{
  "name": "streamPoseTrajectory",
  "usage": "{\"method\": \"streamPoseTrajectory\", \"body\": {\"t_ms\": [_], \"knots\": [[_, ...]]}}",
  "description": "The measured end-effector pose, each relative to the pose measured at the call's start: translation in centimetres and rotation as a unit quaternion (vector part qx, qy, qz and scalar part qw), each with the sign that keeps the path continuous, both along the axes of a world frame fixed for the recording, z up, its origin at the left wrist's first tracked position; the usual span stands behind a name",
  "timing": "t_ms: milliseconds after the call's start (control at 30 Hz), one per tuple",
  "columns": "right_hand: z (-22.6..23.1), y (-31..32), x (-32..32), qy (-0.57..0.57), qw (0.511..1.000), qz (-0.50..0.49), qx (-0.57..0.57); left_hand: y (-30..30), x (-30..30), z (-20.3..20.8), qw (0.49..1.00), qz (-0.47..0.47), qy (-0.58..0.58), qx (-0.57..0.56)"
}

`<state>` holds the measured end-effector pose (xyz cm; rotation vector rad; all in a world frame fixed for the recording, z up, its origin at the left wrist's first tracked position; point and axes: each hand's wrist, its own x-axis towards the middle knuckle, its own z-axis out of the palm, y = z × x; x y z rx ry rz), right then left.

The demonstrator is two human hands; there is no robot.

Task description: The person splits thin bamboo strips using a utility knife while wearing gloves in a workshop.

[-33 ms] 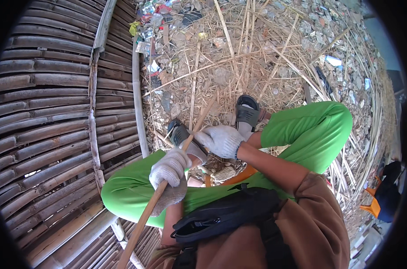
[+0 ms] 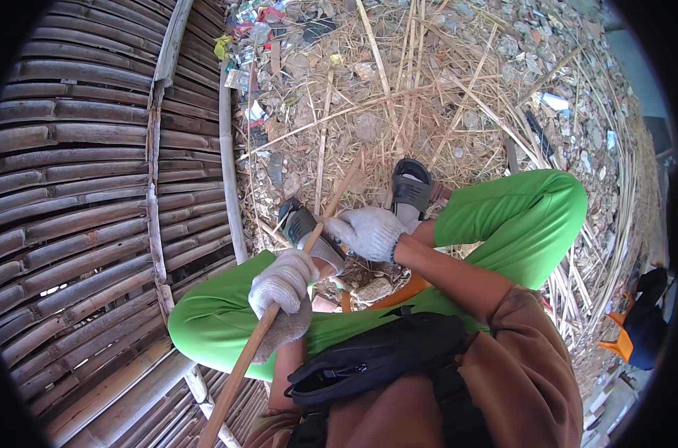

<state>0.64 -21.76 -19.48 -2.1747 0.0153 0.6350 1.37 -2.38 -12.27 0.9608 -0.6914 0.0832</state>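
My left hand [image 2: 283,282], in a white knitted glove, is wrapped around a long brown bamboo strip [image 2: 242,366]. The strip slants from the lower left, past my left knee, up to the ground between my feet. My right hand [image 2: 369,233], gloved the same way, is closed with its fingertips against the strip, farther along than my left. Whatever it may hold is hidden by the glove. Below the strip lies my left sandal [image 2: 300,224], and my right sandal [image 2: 412,187] is beyond my right hand.
A slatted bamboo platform [image 2: 85,179] fills the left side. Loose bamboo slivers [image 2: 376,52], straw and litter cover the ground ahead, with more long strips [image 2: 577,276] at the right. A black waist bag [image 2: 380,355] rests on my lap. An orange and black object [image 2: 630,332] stands far right.
The bamboo strip's near end has shifted very slightly to the right. Both hands keep almost the same places.
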Motion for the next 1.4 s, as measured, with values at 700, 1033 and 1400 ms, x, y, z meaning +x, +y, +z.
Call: {"method": "streamPoseTrajectory", "body": {"t_ms": [700, 1033, 1400], "knots": [[-4.0, -1.7, 1.4, 0.012, 1.000, -0.001, -0.018, 0.1, -0.6, 1.1, 0.993, 0.065, 0.063, 0.072], [-4.3, -2.2, 2.7, 0.029, 0.996, 0.038, -0.068, -0.5, -0.8, 0.9, 0.996, 0.034, 0.015, 0.085], [-3.7, -3.1, 2.2, 0.044, 0.997, 0.006, -0.065, -0.9, -1.1, 1.1, 0.996, 0.008, 0.011, 0.087]]}}
